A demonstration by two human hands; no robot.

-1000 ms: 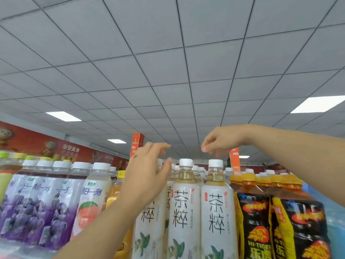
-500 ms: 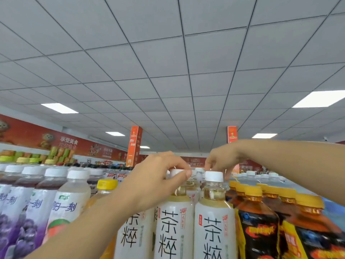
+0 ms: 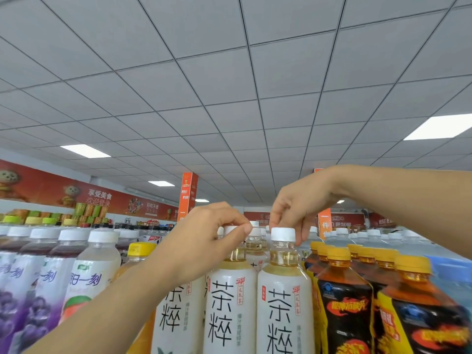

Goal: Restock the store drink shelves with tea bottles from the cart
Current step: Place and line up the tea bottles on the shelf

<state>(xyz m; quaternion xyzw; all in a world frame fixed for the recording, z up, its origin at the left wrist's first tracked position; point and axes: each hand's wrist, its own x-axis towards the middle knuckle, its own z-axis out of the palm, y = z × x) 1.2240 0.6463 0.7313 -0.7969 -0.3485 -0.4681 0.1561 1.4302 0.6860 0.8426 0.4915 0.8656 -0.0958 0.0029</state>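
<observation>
Grey ceiling tiles (image 3: 229, 98) with lit panels are stretching over a store aisle, and below them the top drink shelf is showing only as packed bottle shoulders and caps. Three white-labelled tea bottles are standing in the front row: the left tea bottle (image 3: 176, 318) is sitting half hidden behind the forearm, the middle tea bottle (image 3: 229, 307) is touching it, and the right tea bottle (image 3: 283, 310) is standing flush beside that. The left hand (image 3: 204, 244) is pinching the middle bottle's white cap between thumb and curled fingers, while the right hand (image 3: 301, 200) is reaching down from above, fingertips (image 3: 304, 235) closing on either side of the right bottle's cap, seemingly pinching it. Holding them by the caps probably makes sense because the row is too tight to get fingers round the bodies, so both bottles are likely being nudged into line. More white tea caps are peeking up behind, too crowded to count. Four white-capped juice bottles (image 3: 86, 277) are lining the left side, one yellow-capped bottle (image 3: 139, 249) is standing behind the left arm, and several orange-capped energy drinks (image 3: 344, 302) are filling the right. The cart is not showing anywhere.
</observation>
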